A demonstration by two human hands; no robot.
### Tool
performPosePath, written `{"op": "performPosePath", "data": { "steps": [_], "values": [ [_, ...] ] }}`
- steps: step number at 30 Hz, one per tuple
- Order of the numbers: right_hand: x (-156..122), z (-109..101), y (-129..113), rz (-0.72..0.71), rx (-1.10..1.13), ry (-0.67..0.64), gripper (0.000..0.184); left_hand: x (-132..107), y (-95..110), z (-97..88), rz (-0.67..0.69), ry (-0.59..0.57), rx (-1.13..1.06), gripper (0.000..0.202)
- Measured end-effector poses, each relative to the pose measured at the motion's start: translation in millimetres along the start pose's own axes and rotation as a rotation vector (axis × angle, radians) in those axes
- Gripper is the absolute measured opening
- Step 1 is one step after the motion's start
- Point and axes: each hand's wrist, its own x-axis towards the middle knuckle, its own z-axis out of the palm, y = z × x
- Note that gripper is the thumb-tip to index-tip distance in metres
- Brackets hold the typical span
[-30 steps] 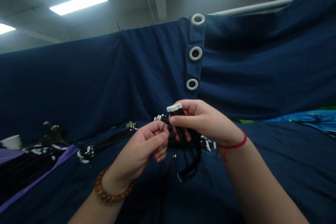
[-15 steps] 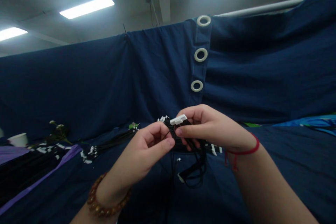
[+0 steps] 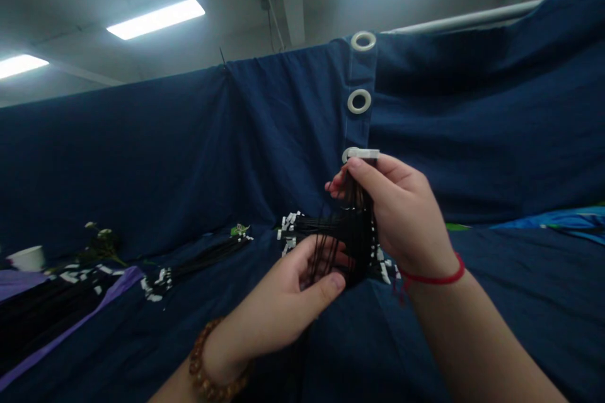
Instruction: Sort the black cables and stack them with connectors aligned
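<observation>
My right hand is raised in front of the curtain, pinching a cable harness near its white connector. Thin black wires hang from that connector. Lower down, my left hand is loosely curled about the hanging wires, its fingers behind them and its thumb in front. The wires' lower ends are hidden. Behind my hands, a bundle of black cables with white connectors at its ends lies on the dark blue cloth.
More black cables with white connectors lie to the left, some on purple cloth. A white cup and small white flowers stand at far left. A blue curtain with ringed eyelets rises behind; blue patterned fabric lies right.
My right hand has lifted the white connector, so its wires now hang down. My left hand has moved down and right, from near the connector to the wires below.
</observation>
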Motion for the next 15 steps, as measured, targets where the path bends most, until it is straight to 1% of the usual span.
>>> {"op": "performPosePath", "data": {
  "steps": [1, 3, 4, 5, 6, 8, 10, 11, 13, 15],
  "values": [
    [0, 2, -2, 0.031, 0.071, 0.023, 0.016, 1, -1, 2.4, -0.002, -0.010, 0.004, 0.040],
    [-2, 6, -6, 0.168, 0.204, 0.026, 0.023, 2, -5, 8.4, 0.011, -0.039, 0.027, 0.039],
    [-3, 8, -7, 0.227, 0.231, 0.015, 0.027, 3, -8, 11.7, 0.024, -0.065, 0.022, 0.037],
    [-4, 10, -7, 0.251, 0.231, 0.011, 0.030, 3, -11, 15.1, 0.028, -0.102, 0.001, 0.035],
    [-4, 11, -7, 0.233, 0.221, 0.023, 0.032, 4, -14, 18.2, 0.019, -0.141, -0.033, 0.035],
    [-5, 11, -5, 0.123, 0.203, 0.085, 0.034, 4, -22, 23.3, -0.020, -0.178, -0.112, 0.038],
    [-3, 9, -2, 0.018, 0.229, 0.161, 0.032, 5, -29, 26.7, -0.052, -0.164, -0.202, 0.046],
    [-1, 7, -1, -0.008, 0.261, 0.181, 0.027, 5, -32, 27.8, -0.061, -0.149, -0.254, 0.051],
    [2, 4, -1, -0.016, 0.352, 0.191, 0.013, 7, -36, 29.1, -0.076, -0.112, -0.343, 0.055],
    [4, 3, -1, 0.032, 0.486, 0.151, 0.007, 9, -35, 29.2, -0.100, -0.032, -0.384, 0.052]
  ]
}}
